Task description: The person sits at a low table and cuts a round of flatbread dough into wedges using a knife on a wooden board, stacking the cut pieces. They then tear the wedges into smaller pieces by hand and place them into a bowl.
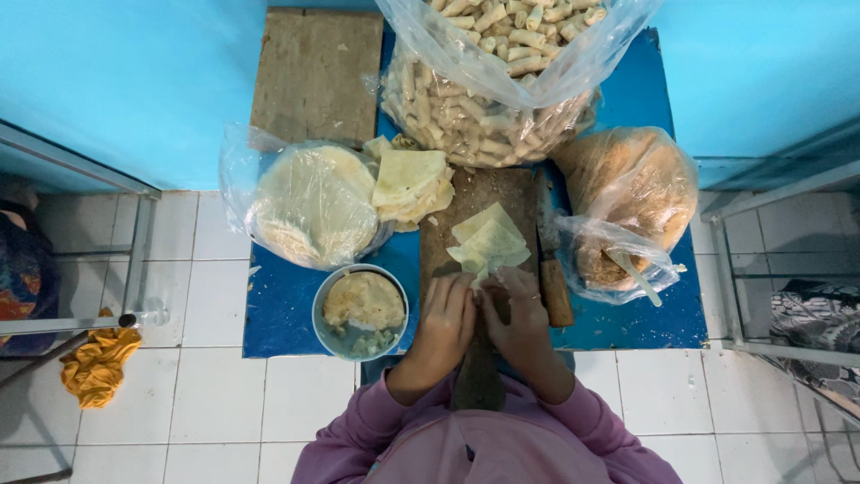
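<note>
The thin pale wrapper (pixel 488 244) lay on the dark wooden board (pixel 475 211) at the centre of the frame, its near edge pinched under both hands. It looked light, limp and easily torn, so it was best taken by the near edge with the fingertips, gently. The left hand (pixel 445 315) and right hand (pixel 520 314) were curled side by side over that edge, fingers closed on it. Left of them sat a bowl of filling (pixel 361 309); above that, a bagged stack of round sheets (pixel 309 204). A knife (pixel 551 269) lay at the board's right side, and a bag of finished rolls (pixel 488 90) filled the top centre.
</note>
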The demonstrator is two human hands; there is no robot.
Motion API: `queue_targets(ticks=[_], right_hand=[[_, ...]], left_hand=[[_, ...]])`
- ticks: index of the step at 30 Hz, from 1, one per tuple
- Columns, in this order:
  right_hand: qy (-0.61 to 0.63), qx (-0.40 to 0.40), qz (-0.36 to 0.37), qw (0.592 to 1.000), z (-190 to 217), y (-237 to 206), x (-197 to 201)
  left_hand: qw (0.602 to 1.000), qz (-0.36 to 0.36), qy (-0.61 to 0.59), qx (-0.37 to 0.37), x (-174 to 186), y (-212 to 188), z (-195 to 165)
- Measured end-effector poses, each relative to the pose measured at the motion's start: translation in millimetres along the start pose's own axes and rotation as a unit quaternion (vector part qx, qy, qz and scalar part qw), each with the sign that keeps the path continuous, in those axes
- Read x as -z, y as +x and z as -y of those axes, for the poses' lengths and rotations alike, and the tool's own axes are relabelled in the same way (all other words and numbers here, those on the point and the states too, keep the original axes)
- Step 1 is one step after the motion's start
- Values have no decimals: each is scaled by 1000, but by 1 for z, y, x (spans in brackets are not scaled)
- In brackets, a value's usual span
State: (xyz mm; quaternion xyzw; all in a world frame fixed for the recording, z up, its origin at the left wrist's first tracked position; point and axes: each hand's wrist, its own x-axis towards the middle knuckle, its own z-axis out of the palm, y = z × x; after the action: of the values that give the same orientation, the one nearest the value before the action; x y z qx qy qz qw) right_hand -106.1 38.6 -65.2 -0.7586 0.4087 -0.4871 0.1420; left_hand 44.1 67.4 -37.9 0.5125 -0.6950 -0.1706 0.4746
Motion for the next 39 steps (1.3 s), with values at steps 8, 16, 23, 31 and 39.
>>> queue_targets(ticks=[8,16,23,31,39], right_hand=[[4,21,158,987,-1,18,36],[-16,74,194,978,2,37,44],[23,19,199,980,-3,32,37],[31,-38,165,985,-7,30,29],[-12,-12,144,989,0,31,24]], left_hand=[[1000,14,1,-9,6,1,-2],[998,59,-27,-16,22,7,-8],[999,19,-26,-20,15,9,1],[998,8,-42,40,13,8,1],[999,13,35,5,9,12,0]])
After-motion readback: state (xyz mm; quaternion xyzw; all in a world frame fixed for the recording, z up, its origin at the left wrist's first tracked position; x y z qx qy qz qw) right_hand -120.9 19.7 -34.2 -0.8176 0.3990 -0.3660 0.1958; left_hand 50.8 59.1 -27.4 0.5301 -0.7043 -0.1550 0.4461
